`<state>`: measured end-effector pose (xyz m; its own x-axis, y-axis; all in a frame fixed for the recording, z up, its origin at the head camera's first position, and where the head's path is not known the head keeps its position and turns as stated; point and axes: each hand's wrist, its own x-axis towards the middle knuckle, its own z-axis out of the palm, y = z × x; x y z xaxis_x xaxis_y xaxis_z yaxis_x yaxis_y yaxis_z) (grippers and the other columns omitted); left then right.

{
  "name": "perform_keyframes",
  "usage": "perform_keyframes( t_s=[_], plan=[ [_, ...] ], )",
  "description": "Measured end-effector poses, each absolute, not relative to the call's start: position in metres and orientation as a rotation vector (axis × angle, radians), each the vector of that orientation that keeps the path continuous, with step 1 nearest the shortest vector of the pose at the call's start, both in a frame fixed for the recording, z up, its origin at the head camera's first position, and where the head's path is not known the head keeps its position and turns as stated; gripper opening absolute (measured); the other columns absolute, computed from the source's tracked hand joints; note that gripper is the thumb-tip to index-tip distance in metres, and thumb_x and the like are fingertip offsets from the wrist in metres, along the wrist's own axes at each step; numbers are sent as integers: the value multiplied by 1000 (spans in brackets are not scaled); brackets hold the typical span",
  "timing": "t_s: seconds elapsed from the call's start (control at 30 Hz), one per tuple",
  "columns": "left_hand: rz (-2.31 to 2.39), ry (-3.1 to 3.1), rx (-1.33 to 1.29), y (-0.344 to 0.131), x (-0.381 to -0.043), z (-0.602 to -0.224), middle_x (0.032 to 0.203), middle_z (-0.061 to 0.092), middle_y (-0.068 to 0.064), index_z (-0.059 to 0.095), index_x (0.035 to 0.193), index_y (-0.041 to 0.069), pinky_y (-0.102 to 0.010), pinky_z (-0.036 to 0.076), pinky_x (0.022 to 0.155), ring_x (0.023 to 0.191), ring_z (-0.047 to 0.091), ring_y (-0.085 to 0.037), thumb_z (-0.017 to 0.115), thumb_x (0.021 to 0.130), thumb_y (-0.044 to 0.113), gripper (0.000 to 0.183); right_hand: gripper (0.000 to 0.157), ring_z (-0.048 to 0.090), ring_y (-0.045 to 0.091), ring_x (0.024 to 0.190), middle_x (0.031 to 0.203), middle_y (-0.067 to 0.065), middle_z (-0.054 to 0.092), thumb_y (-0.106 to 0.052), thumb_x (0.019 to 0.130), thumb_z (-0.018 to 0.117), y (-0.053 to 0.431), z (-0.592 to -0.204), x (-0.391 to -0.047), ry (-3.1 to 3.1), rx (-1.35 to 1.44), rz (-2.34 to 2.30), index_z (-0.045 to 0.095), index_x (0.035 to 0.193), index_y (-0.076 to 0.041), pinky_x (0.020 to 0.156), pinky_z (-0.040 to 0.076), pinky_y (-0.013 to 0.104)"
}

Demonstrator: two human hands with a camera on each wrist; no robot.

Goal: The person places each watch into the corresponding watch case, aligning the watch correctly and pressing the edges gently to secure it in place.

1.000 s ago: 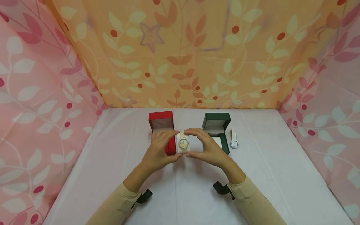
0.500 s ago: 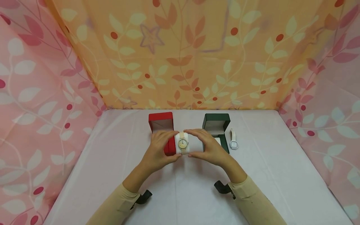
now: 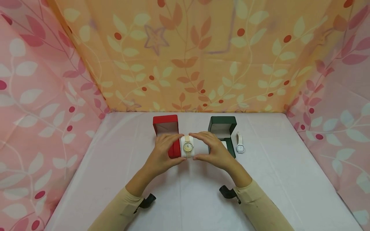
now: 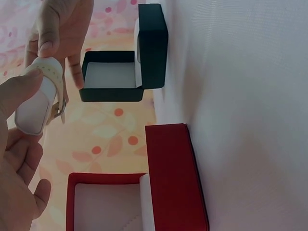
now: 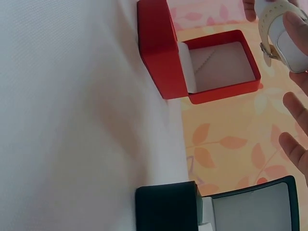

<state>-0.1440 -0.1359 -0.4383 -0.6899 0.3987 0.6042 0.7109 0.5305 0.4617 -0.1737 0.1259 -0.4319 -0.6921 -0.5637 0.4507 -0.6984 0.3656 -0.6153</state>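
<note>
Nearest me in the head view, two beige sleeves (image 3: 115, 207) reach over the white cloth-covered surface (image 3: 179, 205). Ahead of them, the left hand (image 3: 162, 154) and the right hand (image 3: 216, 153) both have hold: each grip pinches one white rounded cushion (image 4: 33, 113) between curved thumb and fingertips, parted only by its thickness. Strapped around it is the cream-banded watch with a round pale dial (image 3: 188, 147). What counts most, I judge, is that this watch lies between the two hands, its strap running near to far, the cushion's axis seemingly side to side; neither hand is clearly nearer. The dial faces up at me, held above the surface. Beyond the left hand stands a red box with raised lid (image 3: 165, 120), beyond the right a dark green box (image 3: 222, 121); right of that lies a white square-dialled watch (image 3: 240, 148).
</note>
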Motion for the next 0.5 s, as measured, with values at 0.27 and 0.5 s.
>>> perform_keyframes(
  t_s=[0.27, 0.5],
  plan=[
    [-1010, -2383, -869, -142, -145, -438, 136, 63, -3, 56, 145, 13, -53, 34, 105, 127, 50, -24, 98, 68, 22, 87, 83, 49, 18, 133, 138, -5, 63, -37, 77, 90, 120, -435, -176, -2461, 1132, 1228, 54, 150, -25, 108, 43, 52],
    [-1024, -2408, -847, -153, -145, -440, 138, 63, -3, 58, 143, 10, -54, 33, 107, 127, 51, -22, 99, 66, 21, 87, 83, 50, 18, 132, 137, -6, 63, -36, 77, 91, 109, -441, -181, -2458, 1163, 1194, 53, 150, -25, 109, 41, 52]
  ],
)
